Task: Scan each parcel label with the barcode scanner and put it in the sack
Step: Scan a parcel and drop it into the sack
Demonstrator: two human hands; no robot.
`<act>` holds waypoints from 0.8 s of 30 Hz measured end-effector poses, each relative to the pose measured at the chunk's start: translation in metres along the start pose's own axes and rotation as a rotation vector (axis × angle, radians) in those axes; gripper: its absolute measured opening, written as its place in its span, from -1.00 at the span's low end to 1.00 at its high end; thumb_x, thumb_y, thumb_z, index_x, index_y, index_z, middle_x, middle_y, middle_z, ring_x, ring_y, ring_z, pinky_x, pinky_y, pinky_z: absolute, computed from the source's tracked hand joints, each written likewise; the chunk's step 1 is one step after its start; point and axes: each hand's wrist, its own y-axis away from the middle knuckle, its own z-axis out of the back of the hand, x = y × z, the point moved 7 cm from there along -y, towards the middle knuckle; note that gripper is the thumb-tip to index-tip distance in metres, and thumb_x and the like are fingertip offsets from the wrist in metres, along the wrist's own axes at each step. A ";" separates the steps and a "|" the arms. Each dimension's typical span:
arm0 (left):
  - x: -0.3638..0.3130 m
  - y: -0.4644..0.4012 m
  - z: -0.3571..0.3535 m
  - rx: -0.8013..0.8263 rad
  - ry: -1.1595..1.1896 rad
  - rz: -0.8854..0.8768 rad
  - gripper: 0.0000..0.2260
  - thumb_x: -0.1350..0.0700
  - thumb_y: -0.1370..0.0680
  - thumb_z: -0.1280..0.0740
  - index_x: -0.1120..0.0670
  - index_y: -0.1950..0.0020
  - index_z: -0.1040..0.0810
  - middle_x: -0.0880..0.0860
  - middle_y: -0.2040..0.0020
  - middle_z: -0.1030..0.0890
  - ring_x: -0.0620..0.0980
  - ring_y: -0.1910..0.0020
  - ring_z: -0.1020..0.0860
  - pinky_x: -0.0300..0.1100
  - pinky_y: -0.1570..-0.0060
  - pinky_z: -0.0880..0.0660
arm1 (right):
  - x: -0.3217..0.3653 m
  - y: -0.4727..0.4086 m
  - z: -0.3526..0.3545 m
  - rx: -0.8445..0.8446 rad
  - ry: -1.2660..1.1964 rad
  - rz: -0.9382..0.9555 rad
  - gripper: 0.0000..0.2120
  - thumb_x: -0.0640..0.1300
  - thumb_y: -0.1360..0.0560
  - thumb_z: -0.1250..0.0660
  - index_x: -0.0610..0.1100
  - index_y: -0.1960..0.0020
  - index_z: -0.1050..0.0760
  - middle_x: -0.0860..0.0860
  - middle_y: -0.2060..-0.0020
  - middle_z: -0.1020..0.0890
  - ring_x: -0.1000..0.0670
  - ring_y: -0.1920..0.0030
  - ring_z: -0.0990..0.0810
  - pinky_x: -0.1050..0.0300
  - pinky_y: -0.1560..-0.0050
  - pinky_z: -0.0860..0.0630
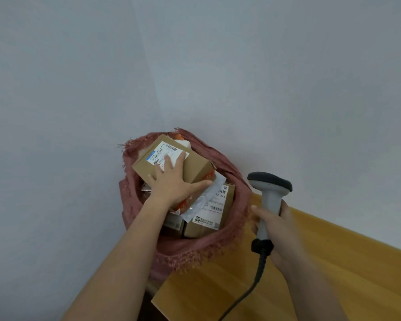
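Observation:
A pinkish-red woven sack (195, 251) stands open beside the table, full of parcels. On top lies a brown cardboard box (196, 167) with a white barcode label facing up. My left hand (171, 183) rests flat on this box with fingers spread and straight over the label and the thumb stretched along its right lower edge. Below it lie a clear plastic mailer (203, 201) and another labelled box (221, 212). My right hand (281, 232) grips the handle of the grey barcode scanner (270, 184), held upright to the right of the sack, head pointing right.
A yellow wooden table (333, 262) fills the lower right, its edge touching the sack. The scanner's black cable (252, 288) hangs down over the tabletop. Plain white walls meet in a corner behind the sack.

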 end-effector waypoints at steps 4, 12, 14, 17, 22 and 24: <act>0.002 0.002 -0.008 -0.049 -0.014 -0.031 -0.06 -0.48 -0.33 -0.31 -0.24 -0.56 0.07 0.11 -0.61 0.09 0.27 -0.55 0.03 0.30 -0.45 -0.05 | -0.019 -0.014 0.013 -0.045 -0.001 -0.051 -0.58 -0.29 -0.51 -0.43 0.11 -0.20 -0.38 -0.05 -0.06 -0.57 -0.14 0.01 -0.65 0.19 0.38 -0.60; -0.003 -0.007 0.002 -0.060 -0.053 -0.074 -0.06 -0.61 -0.20 -0.18 -0.17 -0.48 -0.17 0.05 -0.50 -0.25 0.15 -0.47 -0.21 0.24 -0.38 -0.25 | -0.069 -0.032 -0.005 -0.054 -0.123 -0.174 -0.48 -0.33 -0.42 -0.51 0.08 -0.20 -0.39 -0.08 -0.05 -0.58 -0.14 0.02 -0.66 0.06 0.22 -0.67; -0.007 -0.013 0.005 -0.103 -0.100 -0.137 -0.03 -0.63 -0.19 -0.11 -0.08 -0.44 -0.23 0.04 -0.53 -0.21 0.12 -0.55 -0.06 0.25 -0.46 -0.08 | -0.076 -0.034 -0.009 -0.088 -0.097 -0.169 -0.45 -0.31 -0.41 -0.53 0.06 -0.23 -0.37 -0.09 0.00 -0.61 -0.10 0.12 -0.67 0.11 0.31 -0.63; -0.010 -0.025 0.001 -0.080 -0.049 -0.252 0.04 -0.61 -0.22 -0.15 0.02 -0.51 -0.13 -0.04 -0.60 -0.03 -0.05 -0.58 0.09 0.23 -0.51 0.14 | -0.083 -0.042 -0.012 -0.161 -0.036 -0.138 -0.36 -0.21 -0.39 -0.57 0.08 -0.30 -0.29 -0.07 0.00 -0.61 -0.09 0.13 -0.68 0.09 0.36 -0.59; 0.003 -0.057 -0.006 -0.049 0.112 -0.351 -0.07 -0.53 -0.31 -0.18 -0.14 -0.55 0.01 -0.12 -0.59 0.01 -0.06 -0.57 0.05 0.29 -0.49 0.15 | -0.100 -0.063 -0.019 -0.302 -0.049 -0.085 -0.36 -0.29 -0.47 -0.48 -0.01 -0.42 -0.27 -0.13 -0.03 -0.58 -0.18 0.07 -0.64 -0.05 0.22 -0.60; 0.011 -0.074 -0.010 -0.002 0.067 -0.406 -0.19 -0.50 -0.37 -0.18 -0.32 -0.53 0.07 -0.13 -0.59 0.12 -0.05 -0.57 0.18 0.32 -0.46 0.21 | -0.101 -0.065 -0.022 -0.414 -0.126 -0.041 -0.41 -0.33 -0.50 -0.43 -0.04 -0.42 -0.29 -0.13 0.02 -0.57 -0.16 0.12 -0.61 0.01 0.24 -0.56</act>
